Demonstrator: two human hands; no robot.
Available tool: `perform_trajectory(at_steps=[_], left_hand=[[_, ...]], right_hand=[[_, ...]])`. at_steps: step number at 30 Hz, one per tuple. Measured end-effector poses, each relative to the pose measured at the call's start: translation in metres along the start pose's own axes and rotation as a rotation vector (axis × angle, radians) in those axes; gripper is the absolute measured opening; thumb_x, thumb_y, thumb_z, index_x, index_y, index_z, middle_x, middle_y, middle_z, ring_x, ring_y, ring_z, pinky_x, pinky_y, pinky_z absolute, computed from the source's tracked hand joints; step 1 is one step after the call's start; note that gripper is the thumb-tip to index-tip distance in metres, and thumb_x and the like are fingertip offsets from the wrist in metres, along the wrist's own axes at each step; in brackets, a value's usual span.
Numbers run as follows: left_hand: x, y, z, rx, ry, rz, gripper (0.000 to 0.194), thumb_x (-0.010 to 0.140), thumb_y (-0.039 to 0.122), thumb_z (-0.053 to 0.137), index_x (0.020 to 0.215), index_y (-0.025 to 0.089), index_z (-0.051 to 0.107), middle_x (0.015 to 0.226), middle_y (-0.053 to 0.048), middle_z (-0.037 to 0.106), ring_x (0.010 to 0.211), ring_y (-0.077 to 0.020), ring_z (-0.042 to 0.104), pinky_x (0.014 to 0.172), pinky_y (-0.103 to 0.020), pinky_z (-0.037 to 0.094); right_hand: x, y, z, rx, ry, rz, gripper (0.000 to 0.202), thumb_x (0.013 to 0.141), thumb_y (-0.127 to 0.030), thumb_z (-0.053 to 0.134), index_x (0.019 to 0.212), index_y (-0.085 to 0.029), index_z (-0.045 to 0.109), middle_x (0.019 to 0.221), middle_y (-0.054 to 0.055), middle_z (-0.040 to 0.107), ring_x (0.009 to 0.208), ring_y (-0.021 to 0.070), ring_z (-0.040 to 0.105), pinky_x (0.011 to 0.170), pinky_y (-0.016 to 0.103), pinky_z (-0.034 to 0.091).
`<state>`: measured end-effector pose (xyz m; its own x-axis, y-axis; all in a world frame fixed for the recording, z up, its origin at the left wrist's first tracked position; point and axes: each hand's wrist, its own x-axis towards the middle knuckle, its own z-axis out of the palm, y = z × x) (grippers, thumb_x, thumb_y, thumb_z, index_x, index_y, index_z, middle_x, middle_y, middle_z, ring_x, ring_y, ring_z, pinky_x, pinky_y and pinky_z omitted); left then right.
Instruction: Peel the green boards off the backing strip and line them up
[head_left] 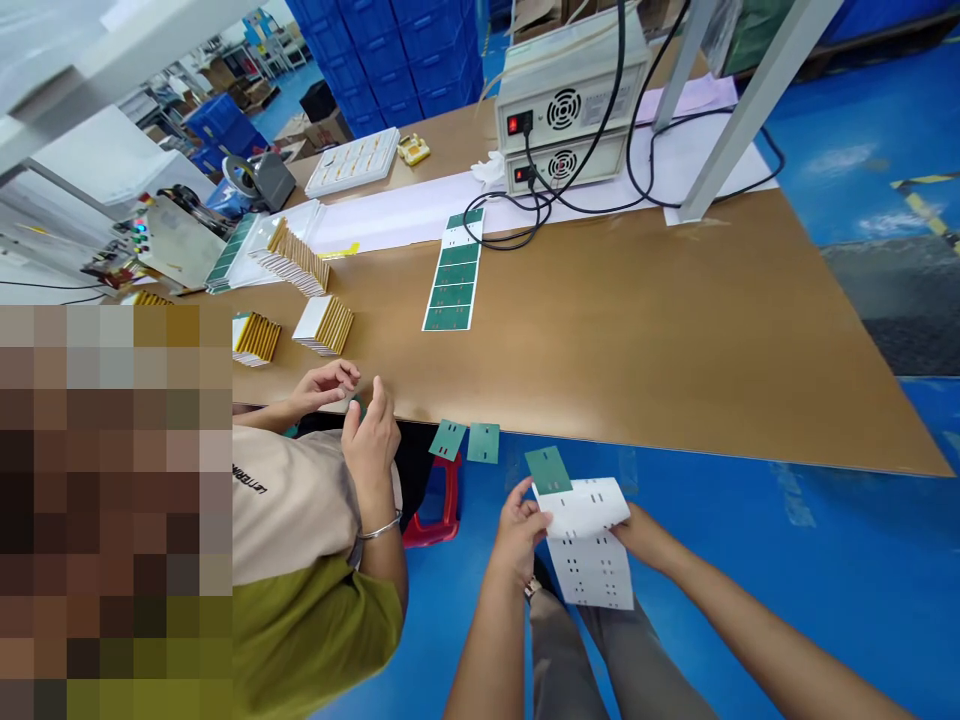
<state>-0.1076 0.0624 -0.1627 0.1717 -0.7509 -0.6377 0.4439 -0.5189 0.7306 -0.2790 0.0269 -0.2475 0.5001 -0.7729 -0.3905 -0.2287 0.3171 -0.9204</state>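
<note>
My left hand (523,528) pinches the upper left corner of a white sheet (592,565) with small dark slots, where a green rectangular piece (549,470) sticks out above it. My right hand (637,532) holds the sheet's right edge, and the upper part of the sheet bends over toward me. The sheet hangs in front of my legs, off the table's near edge. Two green pieces, one at the left (448,439) and one beside it (484,443), lie at the table edge. A strip of green cards (453,275) lies further back on the table.
A co-worker's hands (371,435) are at the table edge on the left, near stacks of yellow-edged pieces (325,325). Two white electrical units (570,110) with black cables stand at the back of the brown table (637,330). A red stool (442,510) is below.
</note>
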Motion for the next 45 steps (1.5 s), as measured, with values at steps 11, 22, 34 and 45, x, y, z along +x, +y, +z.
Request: perform_trajectory(at_steps=[11, 22, 34, 45], left_hand=[[-0.019, 0.041, 0.009, -0.036, 0.133, 0.064, 0.023, 0.063, 0.030, 0.059, 0.081, 0.015, 0.059, 0.071, -0.001, 0.057, 0.062, -0.0110, 0.053, 0.054, -0.021, 0.038], [-0.075, 0.082, 0.016, -0.127, -0.150, -0.167, 0.041, 0.055, 0.015, 0.072, 0.092, 0.011, 0.055, 0.076, -0.007, 0.063, 0.063, -0.0136, 0.059, 0.061, -0.024, 0.045], [-0.056, 0.102, 0.066, -0.091, -0.295, 0.045, 0.030, 0.053, 0.023, 0.071, 0.077, 0.012, 0.058, 0.062, -0.004, 0.061, 0.056, -0.0140, 0.057, 0.060, -0.028, 0.044], [0.021, 0.052, 0.063, -0.104, -0.070, 0.027, 0.027, 0.047, 0.023, 0.069, 0.070, 0.013, 0.060, 0.059, -0.001, 0.059, 0.051, -0.0111, 0.051, 0.057, -0.026, 0.039]], right_hand=[[-0.022, -0.038, 0.001, -0.520, 0.043, -0.130, 0.040, 0.072, -0.014, 0.038, 0.106, -0.020, 0.057, 0.092, 0.006, 0.065, 0.084, 0.0258, 0.060, 0.059, 0.032, 0.048], [-0.071, -0.127, -0.030, -1.189, 0.352, -0.914, 0.034, 0.076, -0.003, 0.035, 0.096, -0.017, 0.059, 0.089, 0.007, 0.065, 0.079, 0.0176, 0.060, 0.068, 0.031, 0.046], [-0.070, -0.233, -0.073, -1.246, 0.619, -1.058, 0.032, 0.079, -0.008, 0.038, 0.097, -0.025, 0.058, 0.103, 0.003, 0.061, 0.109, 0.0202, 0.046, 0.094, 0.043, 0.031], [0.007, -0.147, -0.033, -1.042, 0.348, -0.584, 0.024, 0.082, -0.025, 0.041, 0.095, -0.021, 0.060, 0.097, 0.006, 0.060, 0.089, 0.0193, 0.054, 0.074, 0.033, 0.047]])
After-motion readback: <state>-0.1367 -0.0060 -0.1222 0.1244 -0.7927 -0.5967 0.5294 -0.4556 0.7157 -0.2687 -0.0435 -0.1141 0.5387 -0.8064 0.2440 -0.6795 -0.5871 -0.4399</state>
